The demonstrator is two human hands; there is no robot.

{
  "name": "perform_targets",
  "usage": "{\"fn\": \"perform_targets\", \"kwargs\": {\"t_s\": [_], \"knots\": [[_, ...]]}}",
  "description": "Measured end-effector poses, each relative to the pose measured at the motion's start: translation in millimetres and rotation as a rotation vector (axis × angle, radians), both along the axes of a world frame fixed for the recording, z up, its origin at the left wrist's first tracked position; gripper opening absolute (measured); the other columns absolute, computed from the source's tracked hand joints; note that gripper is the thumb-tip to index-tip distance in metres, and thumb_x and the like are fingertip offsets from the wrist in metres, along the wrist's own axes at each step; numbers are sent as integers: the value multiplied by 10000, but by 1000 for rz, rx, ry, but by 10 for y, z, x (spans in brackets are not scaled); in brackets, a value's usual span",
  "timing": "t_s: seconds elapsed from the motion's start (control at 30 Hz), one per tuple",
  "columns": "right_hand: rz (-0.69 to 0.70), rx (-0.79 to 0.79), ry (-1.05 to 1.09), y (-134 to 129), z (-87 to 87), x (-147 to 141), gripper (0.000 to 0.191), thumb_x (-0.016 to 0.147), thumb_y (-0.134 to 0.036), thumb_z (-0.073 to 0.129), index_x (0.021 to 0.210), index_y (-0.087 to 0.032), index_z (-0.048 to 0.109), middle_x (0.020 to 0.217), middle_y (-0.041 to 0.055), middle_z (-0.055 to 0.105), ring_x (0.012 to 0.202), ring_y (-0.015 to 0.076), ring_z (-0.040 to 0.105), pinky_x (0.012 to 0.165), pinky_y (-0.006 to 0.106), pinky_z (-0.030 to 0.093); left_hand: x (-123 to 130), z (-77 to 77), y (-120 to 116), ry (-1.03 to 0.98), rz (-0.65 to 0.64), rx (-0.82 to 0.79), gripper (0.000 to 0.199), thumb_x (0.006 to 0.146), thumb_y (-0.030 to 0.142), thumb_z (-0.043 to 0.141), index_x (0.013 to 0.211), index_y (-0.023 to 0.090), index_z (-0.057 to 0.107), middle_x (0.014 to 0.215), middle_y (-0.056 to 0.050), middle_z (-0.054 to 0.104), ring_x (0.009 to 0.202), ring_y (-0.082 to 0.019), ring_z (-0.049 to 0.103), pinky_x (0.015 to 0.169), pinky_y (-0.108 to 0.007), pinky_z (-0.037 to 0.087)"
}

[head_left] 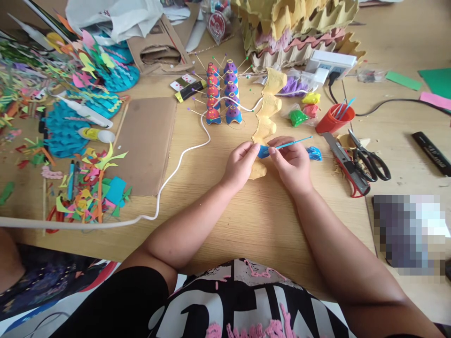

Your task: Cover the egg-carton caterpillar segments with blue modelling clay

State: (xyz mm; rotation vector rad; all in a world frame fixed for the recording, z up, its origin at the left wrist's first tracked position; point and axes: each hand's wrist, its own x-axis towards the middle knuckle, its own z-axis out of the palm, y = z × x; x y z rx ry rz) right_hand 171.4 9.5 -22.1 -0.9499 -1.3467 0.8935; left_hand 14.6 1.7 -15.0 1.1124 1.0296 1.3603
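A yellow egg-carton strip [269, 105] stands upright on the table, its near end between and below both hands. Against one of its cups is a patch of blue clay [262, 151]. My left hand [241, 164] pinches the strip at the left edge of that blue patch. My right hand [291, 163] holds a thin blue tool [299, 140] between thumb and fingers, its tip end close to the blue clay. Just right of my right hand lies a lump of blue clay [314, 153]. Two painted carton strips, one red [213, 96] and one purple [231, 94], stand farther back with pins stuck in them.
A white cable [181, 157] crosses the table. At right are a red cup [335, 118], a box cutter [347, 164] and scissors [368, 157]. Cardboard [146, 145] and paper scraps [88, 197] lie left; egg trays [292, 54] are stacked behind.
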Motion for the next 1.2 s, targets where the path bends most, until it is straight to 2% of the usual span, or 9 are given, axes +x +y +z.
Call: {"fn": "perform_targets", "kwargs": {"t_s": [0.3,0.5,0.63,0.83,1.2], "knots": [[-4,-2,-11,7,-22,16,462,889,-718,866,953,-281,733,1009,28,784,913,191,746,841,362,656,0,6,-8,0,0,-6,672,893,787,814,680,225,511,681,24,432,667,-132,405,634,-300,378],[57,-32,82,12,-7,29,472,877,-708,884,918,-276,697,1071,34,777,1019,202,756,867,360,649,5,12,-2,-4,23,14,670,893,778,819,671,220,522,686,26,426,675,-128,408,632,-297,374],[42,-37,63,12,-13,19,496,852,-731,890,908,-277,700,1063,36,775,1038,210,752,880,369,642,7,3,-7,5,17,9,663,896,767,823,668,217,532,690,25,439,683,-128,415,643,-296,385],[8,-29,19,13,-31,8,500,867,-751,864,931,-279,712,1027,29,771,980,199,744,860,361,641,12,-7,-11,-17,10,-17,614,906,713,847,680,212,572,705,25,474,693,-125,451,654,-292,404],[40,-37,33,20,-40,19,460,894,-704,868,947,-280,700,1015,21,763,950,186,734,848,349,642,10,19,-28,4,-37,8,662,906,779,804,681,224,521,651,37,421,633,-120,410,610,-296,376]]}}
